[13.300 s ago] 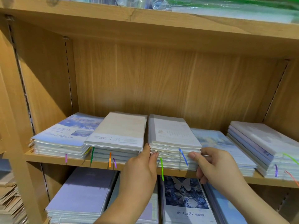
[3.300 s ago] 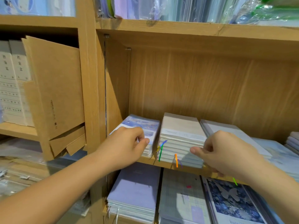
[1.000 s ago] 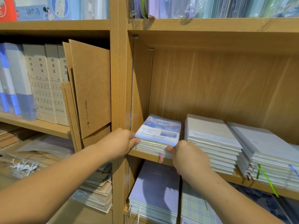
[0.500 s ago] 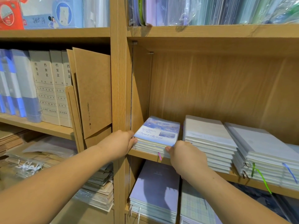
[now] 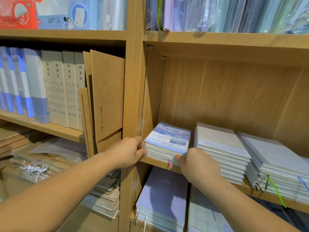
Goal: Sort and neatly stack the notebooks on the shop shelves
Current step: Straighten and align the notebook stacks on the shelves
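A stack of blue-covered notebooks (image 5: 164,144) lies at the left end of a wooden shelf (image 5: 156,162), close to the upright post (image 5: 133,91). The left hand (image 5: 127,153) presses curled fingers against its left edge, and the right hand (image 5: 197,164) pinches its front right corner between thumb and fingers. Just to the right sit a cream stack (image 5: 220,149) and a grey stack (image 5: 277,166).

Wooden shelf (image 5: 157,162) — three notebook stacks (image 5: 220,148).
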A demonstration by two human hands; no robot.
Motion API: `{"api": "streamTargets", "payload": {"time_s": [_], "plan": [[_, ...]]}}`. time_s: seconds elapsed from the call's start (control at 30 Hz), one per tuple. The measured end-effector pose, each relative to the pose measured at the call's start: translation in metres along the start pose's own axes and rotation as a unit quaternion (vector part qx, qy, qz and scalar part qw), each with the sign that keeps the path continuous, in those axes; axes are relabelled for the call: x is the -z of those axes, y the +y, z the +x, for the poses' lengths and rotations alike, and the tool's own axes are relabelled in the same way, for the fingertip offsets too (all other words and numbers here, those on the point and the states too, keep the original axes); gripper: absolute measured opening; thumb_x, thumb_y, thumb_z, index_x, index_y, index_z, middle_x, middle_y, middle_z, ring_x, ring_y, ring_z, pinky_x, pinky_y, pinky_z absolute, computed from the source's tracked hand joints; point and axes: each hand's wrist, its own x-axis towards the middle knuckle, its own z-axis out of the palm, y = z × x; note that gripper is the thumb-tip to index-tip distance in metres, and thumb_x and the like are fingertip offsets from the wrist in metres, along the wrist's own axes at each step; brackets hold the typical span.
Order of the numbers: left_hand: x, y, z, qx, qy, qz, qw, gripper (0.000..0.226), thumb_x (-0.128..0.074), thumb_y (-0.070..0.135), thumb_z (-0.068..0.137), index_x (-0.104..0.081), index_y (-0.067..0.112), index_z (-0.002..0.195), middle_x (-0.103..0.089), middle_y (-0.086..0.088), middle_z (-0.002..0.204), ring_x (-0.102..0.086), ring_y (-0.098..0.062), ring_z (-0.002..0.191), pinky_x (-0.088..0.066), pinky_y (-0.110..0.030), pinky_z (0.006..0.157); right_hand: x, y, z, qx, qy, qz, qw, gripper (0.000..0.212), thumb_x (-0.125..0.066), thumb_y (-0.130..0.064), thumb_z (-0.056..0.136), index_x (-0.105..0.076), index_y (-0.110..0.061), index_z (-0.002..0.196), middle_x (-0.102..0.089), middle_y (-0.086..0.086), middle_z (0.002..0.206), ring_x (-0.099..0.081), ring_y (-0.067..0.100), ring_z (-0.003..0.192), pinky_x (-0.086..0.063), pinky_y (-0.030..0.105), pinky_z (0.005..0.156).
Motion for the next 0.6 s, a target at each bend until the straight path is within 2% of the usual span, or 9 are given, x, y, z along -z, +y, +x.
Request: {"api": "streamTargets", "payload": {"time_s": [0.1, 0.23, 0.33, 0.43, 0.53, 0.6], "plan": [[0.001, 0.001, 0.005, -0.014, 0.004, 0.026, 1.0, 0.02, -0.051, 0.047, 0.102, -0.055, 0.029, 0.106, -0.065, 0.007, 0.092, -0.062, -0.013, 0.08, -0.056, -0.039, 0.069, 0.0, -0.001, 0.001, -0.012, -0.015, 0.006, 1.0, 0.038, -0.051, -0.056, 0.1, -0.06, -0.021, 0.087, -0.061, -0.001, 0.08, -0.062, 0.027, 0.08, -0.046, 0.033, 0.069], [0.002, 0.004, 0.006, -0.02, 0.007, 0.046, 0.999, 0.022, -0.046, 0.046, 0.105, -0.056, 0.026, 0.105, -0.064, 0.003, 0.093, -0.06, -0.017, 0.081, -0.05, -0.035, 0.065, 0.0, -0.004, -0.001, -0.009, -0.034, 0.044, 0.998, 0.044, -0.052, -0.054, 0.101, -0.066, -0.015, 0.089, -0.072, 0.004, 0.079, -0.071, 0.028, 0.077, -0.057, 0.036, 0.08], [0.003, 0.007, 0.001, -0.015, 0.009, 0.047, 0.999, 0.024, -0.048, 0.044, 0.105, -0.058, 0.023, 0.107, -0.064, 0.0, 0.094, -0.061, -0.019, 0.082, -0.052, -0.037, 0.068, 0.003, -0.001, -0.003, -0.014, -0.052, 0.053, 0.997, 0.05, -0.048, -0.056, 0.102, -0.068, -0.013, 0.085, -0.07, 0.002, 0.055, -0.071, 0.02, 0.053, -0.06, 0.034, 0.077], [0.0, 0.007, -0.003, -0.009, 0.012, 0.053, 0.998, 0.023, -0.05, 0.044, 0.103, -0.059, 0.024, 0.101, -0.065, 0.002, 0.089, -0.061, -0.017, 0.078, -0.052, -0.036, 0.065, 0.006, 0.001, -0.004, -0.012, -0.078, 0.066, 0.995, 0.054, -0.049, -0.057, 0.101, -0.067, -0.01, 0.081, -0.068, -0.001, 0.049, -0.068, 0.015, 0.043, -0.06, 0.034, 0.075], [-0.002, 0.004, -0.013, -0.01, 0.03, 0.048, 0.998, 0.024, -0.053, 0.045, 0.101, -0.056, 0.028, 0.085, -0.063, 0.005, 0.077, -0.059, -0.014, 0.07, -0.047, -0.032, 0.057, 0.009, 0.006, -0.007, 0.006, -0.06, 0.036, 0.998, 0.055, -0.05, -0.062, 0.098, -0.066, -0.015, 0.075, -0.068, -0.003, 0.05, -0.069, 0.014, 0.047, -0.057, 0.031, 0.071], [-0.006, 0.002, -0.023, -0.007, 0.039, 0.057, 0.998, 0.026, -0.057, 0.045, 0.098, -0.054, 0.028, 0.079, -0.061, 0.006, 0.073, -0.058, -0.013, 0.067, -0.041, -0.03, 0.053, 0.011, 0.011, -0.012, 0.034, -0.016, -0.001, 0.999, 0.053, -0.049, -0.066, 0.094, -0.062, -0.018, 0.077, -0.07, -0.002, 0.063, -0.071, 0.02, 0.062, -0.057, 0.033, 0.074]]}}
